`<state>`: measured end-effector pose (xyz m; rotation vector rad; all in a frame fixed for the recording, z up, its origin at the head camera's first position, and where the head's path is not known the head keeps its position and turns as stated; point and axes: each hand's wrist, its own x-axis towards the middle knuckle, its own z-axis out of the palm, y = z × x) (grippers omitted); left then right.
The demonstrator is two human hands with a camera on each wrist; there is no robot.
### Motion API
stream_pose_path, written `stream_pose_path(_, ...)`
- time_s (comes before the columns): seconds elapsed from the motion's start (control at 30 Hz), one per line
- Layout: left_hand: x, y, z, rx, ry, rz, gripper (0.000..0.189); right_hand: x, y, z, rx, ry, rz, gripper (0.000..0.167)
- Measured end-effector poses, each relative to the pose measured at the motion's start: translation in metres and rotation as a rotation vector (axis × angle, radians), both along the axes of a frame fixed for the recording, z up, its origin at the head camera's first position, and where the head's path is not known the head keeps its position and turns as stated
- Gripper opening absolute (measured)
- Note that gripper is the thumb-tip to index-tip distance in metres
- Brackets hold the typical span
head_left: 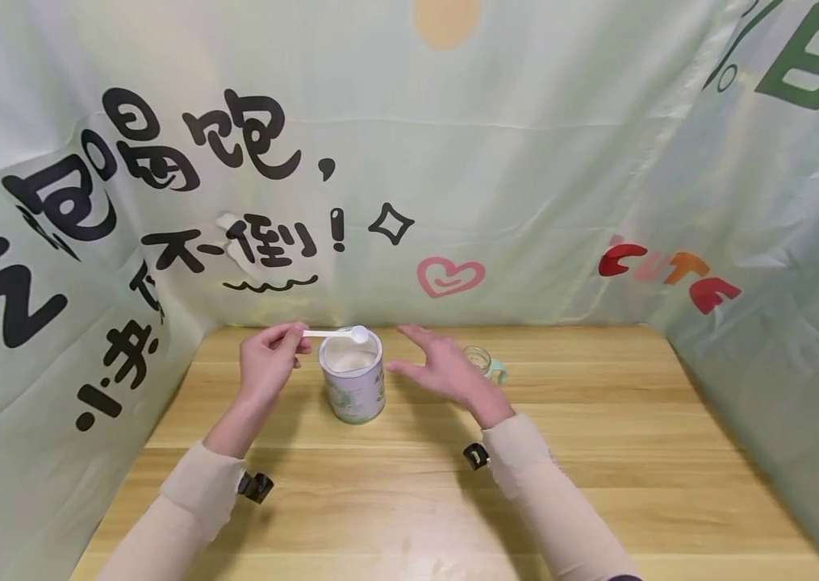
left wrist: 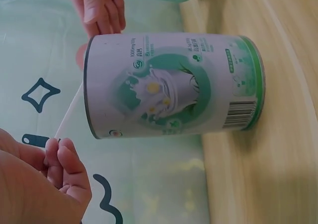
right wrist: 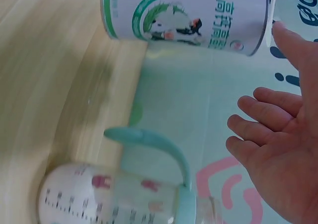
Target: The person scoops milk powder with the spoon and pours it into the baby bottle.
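Observation:
My left hand [head_left: 269,363] pinches the handle end of a white measuring scoop [head_left: 332,333], whose bowl is over the open top of a milk powder can [head_left: 357,395]. Pale powder shows inside the can. In the left wrist view the scoop's thin handle [left wrist: 69,110] runs from the fingertips to the can's rim. My right hand [head_left: 445,367] holds nothing; its fingers are extended, just right of the can. Partly behind that hand stands a clear baby bottle [head_left: 478,357] with a mint handle [right wrist: 154,138] and printed measuring marks, its top uncovered.
The can and bottle stand on a wooden table [head_left: 394,500]. A pale printed curtain [head_left: 525,186] encloses the table's back and sides, close behind the can. Small black devices sit at both wrists.

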<state>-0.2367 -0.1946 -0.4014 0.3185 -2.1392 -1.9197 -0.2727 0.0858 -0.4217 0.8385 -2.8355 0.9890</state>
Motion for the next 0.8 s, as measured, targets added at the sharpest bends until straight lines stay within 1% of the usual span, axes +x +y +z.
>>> stream_pose_path(0.27,0.003,-0.007,-0.004,-0.018,0.028,0.014,0.03,0.0,-0.013,-0.002,-0.013,0.016,0.023,0.079)
stream_pose_path(0.43,0.005,-0.007,-0.006,-0.017,0.035,0.013,0.03,-0.002,-0.017,-0.006,-0.017,0.031,0.031,0.078)
stream_pose_path(0.53,0.005,-0.006,-0.008,-0.036,0.044,0.008,0.03,-0.003,-0.019,-0.008,-0.03,0.049,0.049,0.076)
stream_pose_path(0.6,0.006,-0.006,-0.009,-0.068,0.044,0.001,0.028,-0.003,-0.021,-0.008,-0.036,0.052,0.06,0.075)
stream_pose_path(0.67,0.006,-0.006,-0.01,-0.126,0.035,-0.013,0.027,-0.003,-0.022,-0.008,-0.049,0.049,0.073,0.075)
stream_pose_path(0.8,0.007,-0.006,-0.013,-0.291,0.022,-0.047,0.026,-0.003,-0.025,-0.007,-0.059,0.048,0.086,0.074)
